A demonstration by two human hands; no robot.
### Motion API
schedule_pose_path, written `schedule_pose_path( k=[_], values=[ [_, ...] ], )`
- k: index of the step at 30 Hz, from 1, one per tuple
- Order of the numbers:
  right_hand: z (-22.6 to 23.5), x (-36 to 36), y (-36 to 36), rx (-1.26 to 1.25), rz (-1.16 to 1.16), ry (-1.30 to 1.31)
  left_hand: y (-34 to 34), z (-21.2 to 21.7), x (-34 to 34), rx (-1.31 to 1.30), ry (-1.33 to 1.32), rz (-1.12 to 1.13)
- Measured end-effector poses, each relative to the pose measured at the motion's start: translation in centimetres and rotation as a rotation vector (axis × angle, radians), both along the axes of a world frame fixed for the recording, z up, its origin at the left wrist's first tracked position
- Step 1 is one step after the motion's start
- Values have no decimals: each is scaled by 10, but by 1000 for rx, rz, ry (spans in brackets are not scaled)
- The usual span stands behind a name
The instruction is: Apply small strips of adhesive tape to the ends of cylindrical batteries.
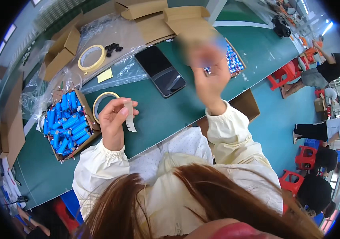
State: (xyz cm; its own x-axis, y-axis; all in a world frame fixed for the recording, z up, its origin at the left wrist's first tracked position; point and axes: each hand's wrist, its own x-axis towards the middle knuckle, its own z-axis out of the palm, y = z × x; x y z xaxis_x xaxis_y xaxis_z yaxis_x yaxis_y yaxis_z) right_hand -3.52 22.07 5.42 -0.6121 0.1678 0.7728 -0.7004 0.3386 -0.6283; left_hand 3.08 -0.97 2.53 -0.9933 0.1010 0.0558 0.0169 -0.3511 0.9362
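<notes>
My left hand (113, 119) pinches a short strip of pale masking tape (130, 119) between thumb and fingers, its lower end hanging free. A roll of masking tape (95, 106) lies just behind that hand, partly covered by it. To its left stands a cardboard box (87, 106) heaped with blue wired battery cells (69, 119). My right hand (213, 73) is raised over the far side of the table, beside a cardboard tray (243, 68) of upright small cells (233, 59). A blur hides its fingertips and whatever they may touch. Between both hands a black smartphone (160, 71) lies flat.
Another tape roll (83, 65), a yellow sticky note (105, 75) and small black parts (114, 49) lie farther back on the green table (154, 119). Open cardboard boxes (64, 51) and clear plastic line the back. Other people and red stools (306, 157) are off to the right.
</notes>
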Motion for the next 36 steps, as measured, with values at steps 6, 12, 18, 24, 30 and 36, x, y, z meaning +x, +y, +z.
schedule_pose_path(
  k=[6, 12, 18, 24, 30, 36],
  values=[
    [24, -16, 70, 361, -240, -176, 3, 1, -2, 24, 71, -14],
    [10, -53, 104, 431, -222, -364, 3, -2, -5, -16, 121, -23],
    [15, -88, 108, 637, -197, -357, 2, -4, -5, -43, 148, -62],
    [12, -105, 106, 803, -226, -431, 0, 0, -2, -54, 142, -36],
    [26, -115, 118, 689, -362, -309, 0, 1, -2, -41, 121, -55],
    [54, -107, 119, 517, -342, -301, -1, 3, -1, -38, 114, -63]
  ],
)
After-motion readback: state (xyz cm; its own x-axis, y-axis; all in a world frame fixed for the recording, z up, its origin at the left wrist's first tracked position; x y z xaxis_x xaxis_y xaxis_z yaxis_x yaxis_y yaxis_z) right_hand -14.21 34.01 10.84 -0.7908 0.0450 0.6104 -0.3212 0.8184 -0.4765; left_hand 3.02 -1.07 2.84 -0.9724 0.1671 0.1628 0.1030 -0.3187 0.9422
